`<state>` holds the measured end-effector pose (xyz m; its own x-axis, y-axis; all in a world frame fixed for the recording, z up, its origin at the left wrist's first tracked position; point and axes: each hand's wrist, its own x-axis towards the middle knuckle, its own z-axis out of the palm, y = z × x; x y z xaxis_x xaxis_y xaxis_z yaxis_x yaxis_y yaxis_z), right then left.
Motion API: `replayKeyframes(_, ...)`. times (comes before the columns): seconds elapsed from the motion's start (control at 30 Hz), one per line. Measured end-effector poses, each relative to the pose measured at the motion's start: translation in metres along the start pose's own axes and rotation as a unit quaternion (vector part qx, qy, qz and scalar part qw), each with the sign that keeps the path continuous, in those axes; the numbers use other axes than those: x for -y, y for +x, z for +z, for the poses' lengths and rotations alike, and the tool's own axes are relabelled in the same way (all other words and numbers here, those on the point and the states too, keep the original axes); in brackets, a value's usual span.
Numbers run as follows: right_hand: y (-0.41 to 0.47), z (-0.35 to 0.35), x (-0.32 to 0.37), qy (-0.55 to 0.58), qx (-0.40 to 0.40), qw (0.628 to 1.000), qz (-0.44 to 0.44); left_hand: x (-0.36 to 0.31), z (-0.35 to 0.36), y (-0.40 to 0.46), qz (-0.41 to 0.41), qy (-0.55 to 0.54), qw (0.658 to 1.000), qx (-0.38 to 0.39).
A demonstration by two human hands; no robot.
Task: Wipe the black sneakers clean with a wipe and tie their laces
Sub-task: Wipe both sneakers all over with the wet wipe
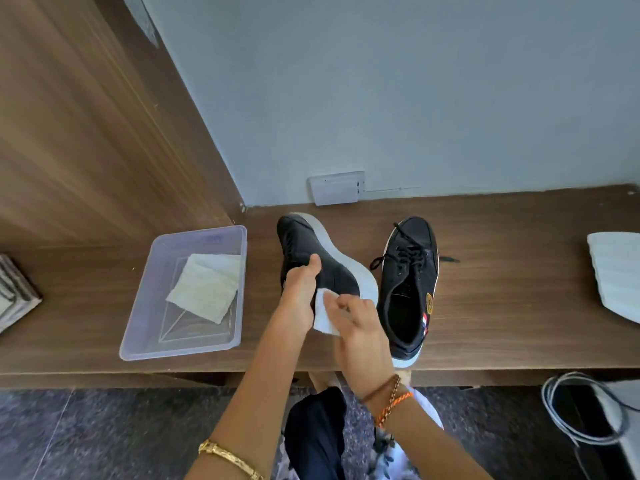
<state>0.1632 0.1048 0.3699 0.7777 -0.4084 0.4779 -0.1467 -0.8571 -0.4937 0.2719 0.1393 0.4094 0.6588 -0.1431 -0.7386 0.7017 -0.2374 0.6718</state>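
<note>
The left hand (300,294) is wrapped round the upper of the tilted sneaker (311,258), thumb laid along its black side, the remaining fingers hidden behind the shoe. This sneaker is held on its edge on the wooden shelf (502,289), with the white sole turned to the right and the toe pointing toward the wall. The right hand (360,323) is pressed against the heel area of the same shoe with a white wipe (323,315) held beneath its fingers; whether the wipe is pinched or merely pressed flat cannot be told, since the fingers are blurred.

Just beside the held shoe, to its right, the second sneaker (410,289) is stood upright on the shelf. Its black laces (398,254) are seen loose and untied, with one end trailing onto the wood. The laces of the held shoe are out of view.

To the left, a clear plastic tray (138,323) is noted on the shelf, with a folded pale cloth (204,287) lying in it. A white ribbed object (616,271) is cut off at the right edge, and a wall socket (337,188) is fixed above the shelf.

Assessment: the wiping stage is judged to be in hand, on the first shoe only. No cleaned condition can be confirmed for either sneaker. The wiping of the second shoe and the tying of the laces are judged to be outstanding.
</note>
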Motion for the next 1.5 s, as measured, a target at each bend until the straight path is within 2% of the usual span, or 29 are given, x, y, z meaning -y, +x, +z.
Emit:
replayKeyframes(0.03,-0.001,0.0,-0.003,-0.005,-0.008,1.0,-0.013,0.001,0.001,0.004,-0.004,-0.016,1.0,0.0)
replayKeyframes(0.07,0.003,0.0,-0.009,-0.002,-0.028,1.0,0.011,0.001,0.001,0.005,-0.006,-0.026,1.0,0.007)
replayKeyframes(0.17,0.03,-0.004,-0.023,0.029,-0.084,0.985,0.148,0.004,0.008,0.001,-0.004,-0.037,0.999,0.013)
replayKeyframes(0.2,0.033,-0.005,-0.02,0.017,-0.078,0.987,0.142,0.005,0.01,-0.001,0.0,-0.036,0.999,0.014)
replayKeyframes(0.3,0.019,-0.003,-0.006,-0.01,-0.016,1.0,0.02,0.007,0.013,-0.004,0.012,-0.002,1.0,0.001)
replayKeyframes(0.37,0.016,-0.004,-0.02,0.004,0.003,0.999,0.031,0.011,0.013,-0.005,0.003,-0.024,1.0,0.014)
replayKeyframes(0.5,0.021,-0.003,-0.053,-0.021,-0.038,0.988,0.149,0.018,0.01,-0.002,-0.013,-0.059,0.998,0.009)
replayKeyframes(0.67,-0.009,0.004,-0.025,-0.012,-0.02,0.999,0.035,0.012,0.003,-0.002,-0.027,-0.107,0.994,-0.003)
replayKeyframes(0.8,0.018,0.002,-0.043,0.028,-0.091,0.98,0.177,0.009,-0.007,-0.001,-0.042,-0.166,0.985,0.016)
replayKeyframes(0.83,0.022,0.002,-0.042,0.034,-0.104,0.976,0.187,0.008,-0.009,-0.002,-0.042,-0.176,0.983,0.023)
replayKeyframes(0.9,0.02,0.008,-0.025,0.05,-0.102,0.981,0.155,0.0,-0.008,-0.004,-0.041,-0.192,0.98,0.041)
replayKeyframes(1.0,-0.004,0.016,0.0,0.055,-0.042,0.996,0.048,-0.008,-0.003,-0.007,-0.053,-0.167,0.984,0.034)
replayKeyframes(1.03,-0.006,0.015,-0.002,0.057,-0.04,0.997,0.039,-0.008,-0.002,-0.009,-0.057,-0.164,0.984,0.034)
replayKeyframes(1.07,-0.003,0.014,-0.009,0.064,-0.054,0.995,0.056,-0.008,-0.002,-0.01,-0.055,-0.175,0.982,0.038)
replayKeyframes(1.2,0.015,0.006,-0.034,0.093,-0.126,0.962,0.222,-0.004,-0.004,-0.01,-0.038,-0.206,0.977,0.03)
replayKeyframes(1.27,0.012,0.008,-0.024,0.107,-0.114,0.963,0.218,-0.005,-0.005,-0.012,-0.014,-0.195,0.98,0.041)
replayKeyframes(1.33,0.003,0.011,-0.012,0.122,-0.085,0.972,0.181,-0.002,-0.008,-0.015,0.057,-0.149,0.984,0.083)
replayKeyframes(1.4,0.0,0.012,-0.011,0.137,-0.07,0.975,0.158,0.003,-0.012,-0.022,0.144,-0.034,0.977,0.151)
replayKeyframes(1.5,0.007,0.009,-0.013,0.167,-0.094,0.961,0.201,0.013,-0.013,-0.026,0.209,0.122,0.943,0.23)
